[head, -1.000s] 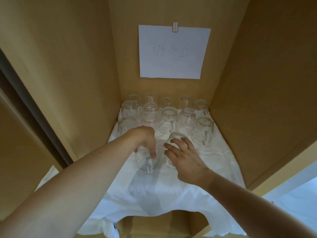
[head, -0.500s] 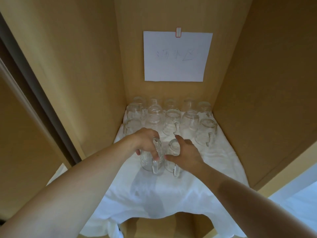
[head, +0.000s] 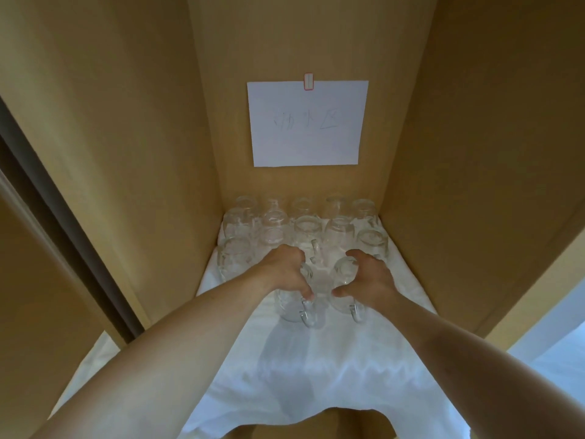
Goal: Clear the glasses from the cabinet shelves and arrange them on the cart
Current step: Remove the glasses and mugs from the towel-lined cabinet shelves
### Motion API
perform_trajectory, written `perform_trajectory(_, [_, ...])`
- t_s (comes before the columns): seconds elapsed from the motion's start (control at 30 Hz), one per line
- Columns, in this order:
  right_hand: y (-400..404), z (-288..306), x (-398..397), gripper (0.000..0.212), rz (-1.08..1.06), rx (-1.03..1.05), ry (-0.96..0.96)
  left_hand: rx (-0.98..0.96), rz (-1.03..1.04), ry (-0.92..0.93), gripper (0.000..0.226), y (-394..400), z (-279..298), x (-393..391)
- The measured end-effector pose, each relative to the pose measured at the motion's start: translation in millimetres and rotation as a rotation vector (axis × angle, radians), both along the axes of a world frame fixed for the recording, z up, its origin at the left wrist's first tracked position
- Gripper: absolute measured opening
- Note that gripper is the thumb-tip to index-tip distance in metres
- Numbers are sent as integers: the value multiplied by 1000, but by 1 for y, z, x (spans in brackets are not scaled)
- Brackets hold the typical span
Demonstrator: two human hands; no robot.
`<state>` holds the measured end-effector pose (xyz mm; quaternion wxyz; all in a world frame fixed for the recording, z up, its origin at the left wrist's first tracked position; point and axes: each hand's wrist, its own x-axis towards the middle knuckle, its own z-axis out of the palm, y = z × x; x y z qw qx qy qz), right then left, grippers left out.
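Note:
Several clear glass mugs (head: 307, 231) stand upside down in rows at the back of a cabinet shelf covered with a white cloth (head: 316, 369). My left hand (head: 286, 269) grips one upturned handled mug (head: 292, 307) from above, in front of the rows. Beside it my right hand (head: 368, 277) grips a second upturned mug (head: 346, 289), its handle facing me. The two held mugs sit close together over the cloth; whether they touch it I cannot tell.
Wooden cabinet walls close in on the left (head: 142, 153) and right (head: 459, 153). A white paper note (head: 307, 125) hangs on the back panel. The cloth drapes over the shelf's front edge (head: 285, 419). A dark door frame (head: 63, 217) runs along the left.
My right hand has gone from touching the second mug to wrapping round it. Both hands and their mugs have moved apart a little. The camera has tilted down slightly.

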<state>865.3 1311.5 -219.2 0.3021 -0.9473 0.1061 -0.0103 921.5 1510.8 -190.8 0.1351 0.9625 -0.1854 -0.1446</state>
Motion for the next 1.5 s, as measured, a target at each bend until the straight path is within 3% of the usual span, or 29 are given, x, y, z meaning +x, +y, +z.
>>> perform_trajectory(0.37, [2,-2,34,105,14,23,-1,-68,132,-81,52,-25,1,14])
perform_trajectory(0.73, [-4,-7,49,103,48,-1,-26,-46,180,-102,54,-40,-7,33])
perform_trajectory(0.93, [-6,-6,47,98,113,-66,-21,-46,181,-168,76,-42,-14,35])
perform_trajectory(1.13, [-5,5,42,86,149,-106,-95,-129,153,-103,89,-33,-9,31])
perform_trajectory(1.27, [-1,15,38,79,157,-97,-134,-246,160,-151,81,-23,1,21])
perform_trajectory(1.4, [10,26,31,68,217,-160,-166,-303,159,-208,58,-12,19,8])
perform_trajectory(1.5, [22,33,25,61,295,-194,-186,-323,192,-263,59,0,30,-6])
